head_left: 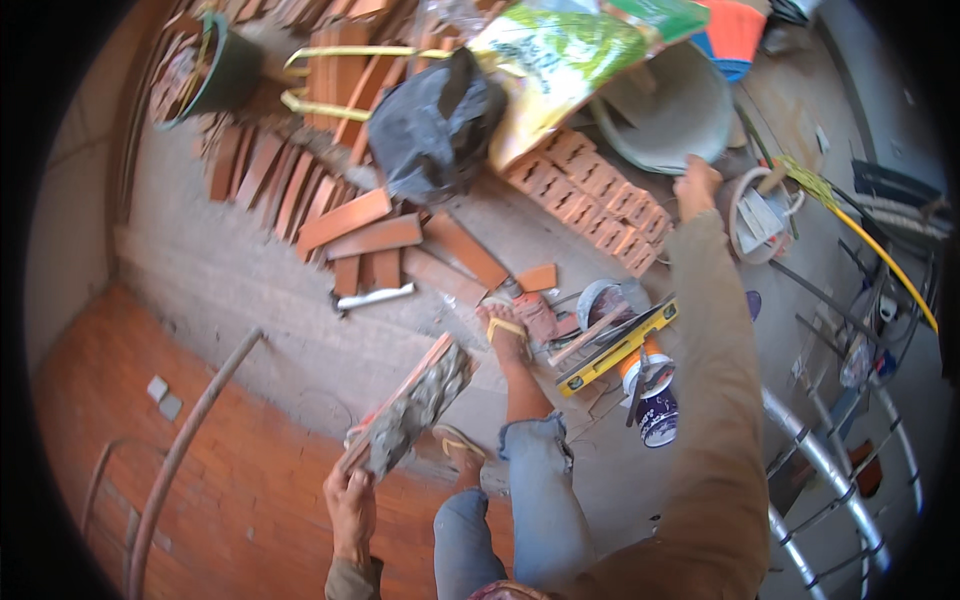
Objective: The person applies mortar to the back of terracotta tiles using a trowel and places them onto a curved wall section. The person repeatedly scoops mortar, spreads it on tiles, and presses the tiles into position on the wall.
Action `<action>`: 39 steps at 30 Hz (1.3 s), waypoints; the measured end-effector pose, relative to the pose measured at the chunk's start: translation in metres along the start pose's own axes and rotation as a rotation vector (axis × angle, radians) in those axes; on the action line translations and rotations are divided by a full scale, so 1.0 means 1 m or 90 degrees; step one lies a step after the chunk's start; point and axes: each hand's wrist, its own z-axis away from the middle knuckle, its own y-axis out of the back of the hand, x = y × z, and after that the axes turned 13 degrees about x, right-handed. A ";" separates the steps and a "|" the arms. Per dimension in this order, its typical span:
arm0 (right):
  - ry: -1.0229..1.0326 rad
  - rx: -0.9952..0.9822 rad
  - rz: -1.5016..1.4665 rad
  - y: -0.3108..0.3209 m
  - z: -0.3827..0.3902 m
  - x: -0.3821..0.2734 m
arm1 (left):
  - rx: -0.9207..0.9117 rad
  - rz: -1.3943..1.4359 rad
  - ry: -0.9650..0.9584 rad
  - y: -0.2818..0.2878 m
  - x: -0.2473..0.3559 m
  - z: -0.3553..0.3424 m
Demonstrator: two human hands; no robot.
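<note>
Head view: nearest, the left hand (350,505) has its fingers closed on the end of a long flat brick (398,392), whose right side carries thick grey mortar (430,395). That brick is well apart from the curved metal railing (195,455) at left, and appears above the edge where orange floor (250,520) meets grey concrete (230,300). At near right, a metal ladder (820,462) borders the concrete. Just left of the right sleeve sit a dark blue pot (658,425), contents hidden, and a white-and-orange tub (634,374) with a dark tool across its top; a yellow spirit level (620,347) lies just beyond

Farther, the right hand (697,187) is at the near rim of a grey-green basin (690,110); whether its fingers grip, I cannot tell. A bright plastic sack (555,65) overlaps the basin's left side. Right of the hand, a round bucket (735,225) holds a flat grey piece. Hollow bricks (590,200) edge the basin's near left side. At far left, a tilted green bucket (235,65) contains reddish-brown pieces
</note>
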 end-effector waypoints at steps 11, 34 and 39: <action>0.267 0.074 0.045 0.223 0.013 -0.105 | 0.019 0.279 0.046 0.050 -0.056 0.023; 0.631 -1.003 0.734 0.091 0.476 0.287 | 0.417 0.690 0.155 0.246 -0.335 0.182; 1.110 -0.652 0.546 0.129 0.489 0.331 | 0.426 0.733 0.204 0.249 -0.408 0.214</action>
